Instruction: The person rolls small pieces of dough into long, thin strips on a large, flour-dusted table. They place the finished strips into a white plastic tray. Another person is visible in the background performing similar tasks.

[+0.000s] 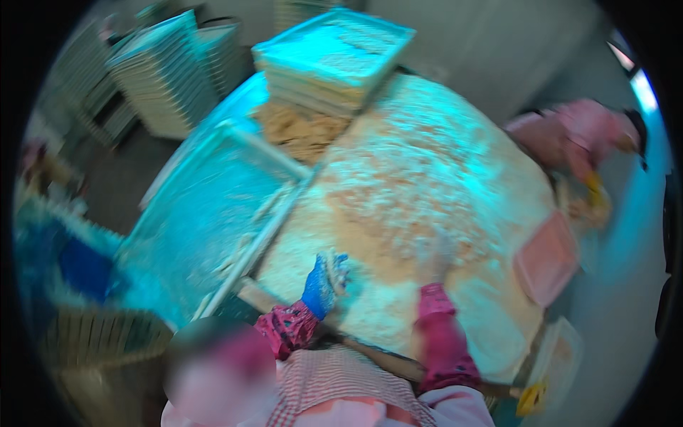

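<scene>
My left hand (325, 286), in a blue glove dusted with white powder, is closed around pale, finger-like strips (333, 270) whose kind I cannot make out. It is above the near left part of a big powder-covered table (388, 313), beside a tray's rim. My right hand (435, 257) reaches to the near edge of a wide heap of white-coated pieces (413, 188). Motion smears its fingers, so their grip is hidden. Both forearms wear dark pink patterned sleeves.
A large white-rimmed tray (284, 226) lies to the left. Stacked trays (334, 50) stand at the back beside a brown mound (302, 134); more tray stacks (160, 75) stand far left. A pink basin (546, 260) sits right, near a bending person (587, 135) in pink.
</scene>
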Available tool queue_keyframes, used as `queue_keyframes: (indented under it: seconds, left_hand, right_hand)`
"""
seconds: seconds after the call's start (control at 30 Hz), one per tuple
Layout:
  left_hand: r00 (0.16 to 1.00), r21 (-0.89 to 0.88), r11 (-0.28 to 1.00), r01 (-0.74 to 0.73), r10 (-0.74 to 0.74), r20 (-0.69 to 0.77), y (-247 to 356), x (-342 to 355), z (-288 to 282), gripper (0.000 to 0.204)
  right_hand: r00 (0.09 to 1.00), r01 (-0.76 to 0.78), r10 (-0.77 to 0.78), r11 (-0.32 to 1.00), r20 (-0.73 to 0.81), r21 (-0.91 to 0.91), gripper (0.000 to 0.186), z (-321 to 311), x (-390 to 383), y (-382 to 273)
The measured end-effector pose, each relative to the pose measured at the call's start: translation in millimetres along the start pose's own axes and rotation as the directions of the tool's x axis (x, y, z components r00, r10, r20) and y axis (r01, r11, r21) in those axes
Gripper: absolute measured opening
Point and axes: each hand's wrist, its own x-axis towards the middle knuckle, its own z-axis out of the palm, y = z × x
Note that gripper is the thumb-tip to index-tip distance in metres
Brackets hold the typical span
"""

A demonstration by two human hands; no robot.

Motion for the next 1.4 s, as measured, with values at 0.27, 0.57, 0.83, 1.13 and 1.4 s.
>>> queue_keyframes:
  seconds: [0.27, 0.57, 0.83, 1.13, 1.4]
  left_hand:
    - [0.664, 0.538, 0.645, -0.543, 0.722, -0.195, 190.3, -92.1, -207.9, 0.053]
    - [0.664, 0.76, 0.555, -0.338, 0.713, -0.224, 172.1, -120.0, -214.0, 0.044]
    - [0.641, 0.595, -0.495, -0.633, 0.097, 0.762, 71.2, -25.9, -30.4, 0.046]
    - [0.9, 0.803, 0.453, -0.387, -0.004, 0.436, 9.3, 56.1, -11.2, 0.033]
    - [0.946, 0.031, 0.989, 0.147, -0.149, 0.288, -58.7, 28.1, 0.6, 0.046]
  right_hand:
    - [0.978, -0.169, 0.172, 0.985, 0.117, -0.036, 0.016, 9.3, 30.7, 10.1]
    - [0.98, -0.192, 0.187, 0.831, 0.064, 0.522, 0.005, -30.9, 16.2, 24.3]
    - [0.903, -0.289, 0.131, 0.89, 0.41, 0.352, 0.039, -52.5, -87.4, 60.5]
    - [0.932, -0.184, 0.045, 0.913, 0.36, 0.363, 0.034, -45.7, -120.8, 32.1]
    - [0.908, -0.417, 0.205, 0.523, 0.364, 0.744, 0.03, -49.8, -99.2, -58.8]
